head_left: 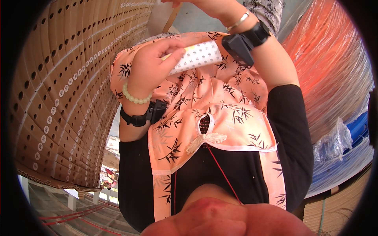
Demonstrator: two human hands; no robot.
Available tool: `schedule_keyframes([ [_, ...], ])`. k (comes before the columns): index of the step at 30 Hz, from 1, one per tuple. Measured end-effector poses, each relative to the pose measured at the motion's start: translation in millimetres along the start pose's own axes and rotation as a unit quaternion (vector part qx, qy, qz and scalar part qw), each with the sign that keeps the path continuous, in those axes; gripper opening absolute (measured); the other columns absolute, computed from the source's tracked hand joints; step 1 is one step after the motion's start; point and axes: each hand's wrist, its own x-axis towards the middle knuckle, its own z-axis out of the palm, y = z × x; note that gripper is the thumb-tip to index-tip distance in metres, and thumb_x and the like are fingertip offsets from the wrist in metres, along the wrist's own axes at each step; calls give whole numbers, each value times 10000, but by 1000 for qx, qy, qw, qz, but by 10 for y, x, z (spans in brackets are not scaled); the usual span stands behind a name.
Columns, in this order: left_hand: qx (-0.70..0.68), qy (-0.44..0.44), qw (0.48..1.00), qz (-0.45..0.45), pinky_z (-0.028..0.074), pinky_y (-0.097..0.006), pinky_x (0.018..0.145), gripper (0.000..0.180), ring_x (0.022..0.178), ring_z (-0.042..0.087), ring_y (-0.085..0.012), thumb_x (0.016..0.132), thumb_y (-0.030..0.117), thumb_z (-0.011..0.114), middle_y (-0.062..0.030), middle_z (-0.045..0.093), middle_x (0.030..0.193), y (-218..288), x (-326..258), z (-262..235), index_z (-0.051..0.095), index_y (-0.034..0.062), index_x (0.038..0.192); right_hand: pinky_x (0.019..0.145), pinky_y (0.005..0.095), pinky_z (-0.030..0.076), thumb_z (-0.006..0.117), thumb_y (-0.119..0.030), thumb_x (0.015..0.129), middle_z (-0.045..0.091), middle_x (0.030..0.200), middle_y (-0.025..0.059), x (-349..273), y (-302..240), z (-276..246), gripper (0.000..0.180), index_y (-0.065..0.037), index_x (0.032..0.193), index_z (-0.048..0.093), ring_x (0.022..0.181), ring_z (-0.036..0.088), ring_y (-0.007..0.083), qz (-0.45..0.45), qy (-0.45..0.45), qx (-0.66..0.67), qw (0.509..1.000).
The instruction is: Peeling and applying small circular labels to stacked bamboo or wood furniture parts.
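Observation:
My left hand (151, 65), with a pale green bead bracelet and a black wrist device on its wrist, grips a curved white sheet of small printed labels (199, 55) between thumb and fingers. Some yellow shows at the sheet's edge near the fingertips. The sheet is over the lap of my peach apron (220, 92). My right hand (208, 6) reaches across at the top of the view, beyond the sheet and apart from it. The upper edge cuts off much of that hand, so whether it holds anything is hidden.
Tall rows of brown cardboard (59, 90) with round holes stand close on my left, several bearing white round stickers. Orange goods wrapped in clear film (327, 59) rise on my right, with blue wrapped ones (358, 129) beside them. Slatted wood (78, 216) lies at the lower left.

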Motion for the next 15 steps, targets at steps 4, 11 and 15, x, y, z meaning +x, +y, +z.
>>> schedule_keyframes([
  [4, 125, -129, 982, 63, 507, -305, 664, 191, 695, 652, -183, 847, 204, 700, -95, 694, 817, 108, 33, 45, 708, 26, 913, 660, 231, 453, 618, -69, 843, 602, 768, -15, 312, 129, 57, 50, -20, 850, 623, 708, 536, 68, -38, -10, -44, 998],
  [11, 164, -181, 967, 71, 492, -334, 626, 188, 669, 643, -245, 832, 205, 700, -118, 682, 761, 139, 47, 46, 714, 21, 870, 639, 270, 482, 640, -91, 847, 612, 723, 32, 584, 348, 362, 94, -6, 812, 622, 676, 553, 106, -68, 39, -93, 993],
  [15, 179, -169, 966, 82, 494, -343, 628, 197, 673, 646, -258, 826, 217, 705, -123, 680, 753, 95, 20, 37, 715, 24, 862, 645, 283, 489, 647, -103, 851, 613, 717, 41, 638, 367, 467, 116, 2, 810, 625, 675, 562, 116, -48, 45, -103, 993],
])
